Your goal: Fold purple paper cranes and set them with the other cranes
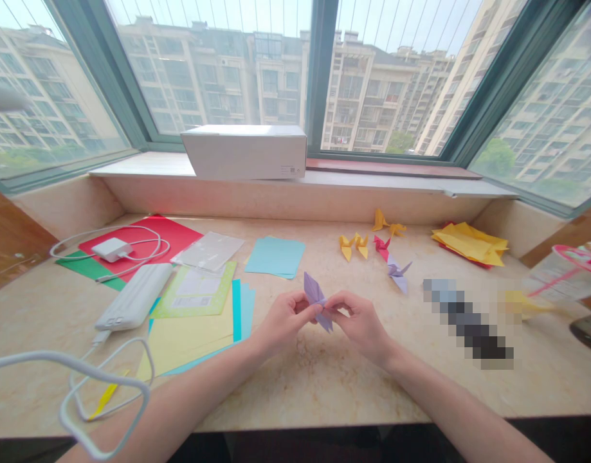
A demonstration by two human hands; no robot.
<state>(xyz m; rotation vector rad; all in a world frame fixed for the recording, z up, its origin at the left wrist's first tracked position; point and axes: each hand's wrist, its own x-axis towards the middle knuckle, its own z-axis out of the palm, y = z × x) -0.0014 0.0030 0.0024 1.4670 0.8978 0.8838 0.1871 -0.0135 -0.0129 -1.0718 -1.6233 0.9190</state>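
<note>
A partly folded purple origami paper is held in the air above the front middle of the counter. My left hand pinches it from the left, thumb on the near side. From the right, my right hand grips its edge between thumb and fingertips. Beyond my right hand stand several finished paper cranes: a purple crane, a red crane and yellow cranes. Behind my left hand lies a stack of light blue paper squares.
At left are a white power bank, a charger, looping white cables and coloured paper sheets. Yellow folded paper and a plastic cup sit at right; a pixelated patch hides something beside the cup. A white box rests on the sill.
</note>
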